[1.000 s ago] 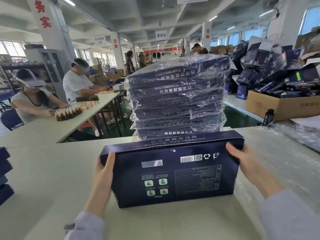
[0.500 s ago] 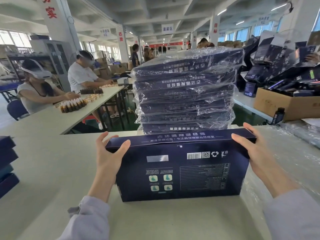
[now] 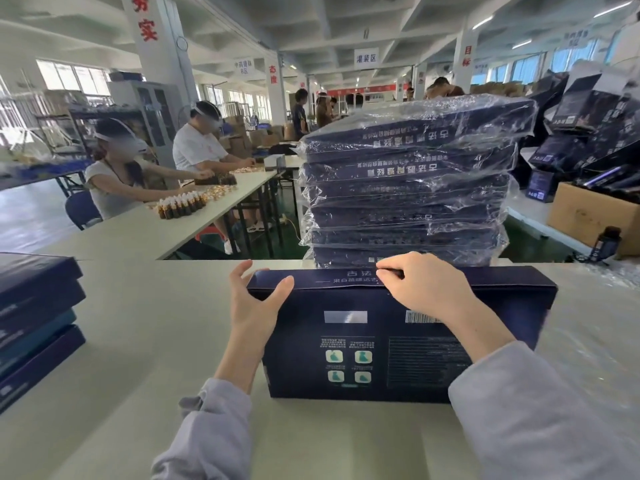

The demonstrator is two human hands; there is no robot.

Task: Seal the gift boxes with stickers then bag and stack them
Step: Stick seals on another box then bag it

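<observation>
A flat dark blue gift box (image 3: 349,344) stands tilted on its long edge on the white table (image 3: 145,341), its printed back facing me. My left hand (image 3: 254,301) grips the box's upper left corner, thumb on the near face and fingers spread behind. My right hand (image 3: 426,289) rests on the middle of the top edge, fingers curled over it and fingertips pinched on the top flap. Whether a sticker lies under them is hidden. Right behind the box rises a stack of bagged boxes (image 3: 408,181) in clear plastic.
A pile of unbagged blue boxes (image 3: 34,317) lies at the left table edge. Clear plastic bags (image 3: 595,341) cover the table on the right. A cardboard carton (image 3: 588,213) of dark packages sits at the far right. Two people work at a neighbouring table (image 3: 166,226) with small bottles.
My right hand has moved from the box's right end to the middle of its top edge and curled over it. My left hand stays at the upper left corner.
</observation>
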